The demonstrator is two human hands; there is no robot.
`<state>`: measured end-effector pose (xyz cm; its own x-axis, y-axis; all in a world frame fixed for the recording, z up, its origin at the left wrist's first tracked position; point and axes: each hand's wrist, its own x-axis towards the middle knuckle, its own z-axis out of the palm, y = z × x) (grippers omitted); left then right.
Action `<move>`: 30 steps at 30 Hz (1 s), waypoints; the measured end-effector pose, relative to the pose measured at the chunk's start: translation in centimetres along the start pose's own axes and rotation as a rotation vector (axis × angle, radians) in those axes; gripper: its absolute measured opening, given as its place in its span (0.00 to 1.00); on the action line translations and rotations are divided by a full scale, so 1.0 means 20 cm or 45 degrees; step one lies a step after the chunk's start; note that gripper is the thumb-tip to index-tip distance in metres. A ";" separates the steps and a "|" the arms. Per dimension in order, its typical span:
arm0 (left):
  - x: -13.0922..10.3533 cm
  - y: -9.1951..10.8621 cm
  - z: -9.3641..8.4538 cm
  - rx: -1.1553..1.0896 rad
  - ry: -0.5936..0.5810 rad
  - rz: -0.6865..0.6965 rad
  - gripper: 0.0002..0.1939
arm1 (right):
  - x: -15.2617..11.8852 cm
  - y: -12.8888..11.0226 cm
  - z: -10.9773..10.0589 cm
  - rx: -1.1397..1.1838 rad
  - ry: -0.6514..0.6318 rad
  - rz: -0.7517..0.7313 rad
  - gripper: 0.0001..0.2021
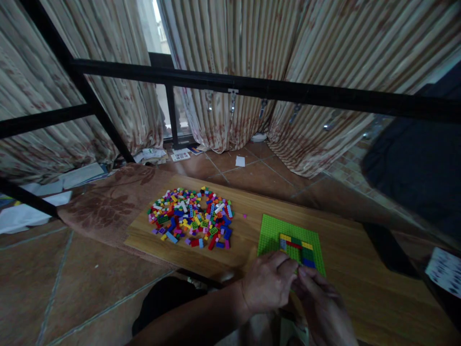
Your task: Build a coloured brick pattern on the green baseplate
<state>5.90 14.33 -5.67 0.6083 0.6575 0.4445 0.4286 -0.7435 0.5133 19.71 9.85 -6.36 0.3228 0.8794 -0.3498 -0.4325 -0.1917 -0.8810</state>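
My left hand and my right hand meet over the near edge of a green studded baseplate. Their fingers are closed and pinched together. A speck of yellow-green shows between the fingertips, too small and dark to name. Just beyond them on the baseplate stands a low rectangular wall of toy bricks in yellow, green, red and blue. My left hand hides part of that wall and the baseplate's near corner.
A big pile of loose toy bricks lies left on the wooden board. One pink brick sits apart. A black metal rail crosses in front of curtains. Papers lie on the tiled floor.
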 end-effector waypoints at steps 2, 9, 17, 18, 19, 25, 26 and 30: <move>-0.01 0.01 0.01 -0.029 0.043 0.003 0.09 | -0.01 0.00 -0.01 0.056 -0.017 0.060 0.12; 0.03 0.03 -0.01 -0.371 0.250 -0.147 0.11 | -0.03 -0.05 0.00 0.261 0.044 0.097 0.13; 0.11 -0.27 -0.22 0.102 -0.061 -0.653 0.11 | 0.06 -0.05 -0.28 -0.347 0.260 -0.146 0.20; 0.11 -0.31 -0.24 0.243 -0.112 -0.697 0.12 | 0.08 -0.05 -0.32 -0.485 0.261 -0.179 0.20; 0.11 -0.34 -0.25 0.370 -0.173 -0.726 0.11 | 0.09 -0.06 -0.36 -0.632 0.254 -0.215 0.20; 0.10 -0.39 -0.23 0.731 -0.339 -0.752 0.12 | 0.17 -0.07 -0.41 -1.298 0.174 -0.384 0.16; 0.11 -0.39 -0.22 0.746 -0.347 -0.753 0.12 | 0.17 -0.07 -0.40 -1.354 0.155 -0.400 0.17; 0.12 -0.39 -0.21 0.779 -0.382 -0.825 0.12 | 0.18 -0.08 -0.36 -1.499 0.121 -0.413 0.16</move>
<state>1.18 22.34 -5.48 0.2387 0.9701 -0.0443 0.9687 -0.2346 0.0812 27.75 10.23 -8.48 0.3555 0.9339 -0.0389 0.6886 -0.2898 -0.6647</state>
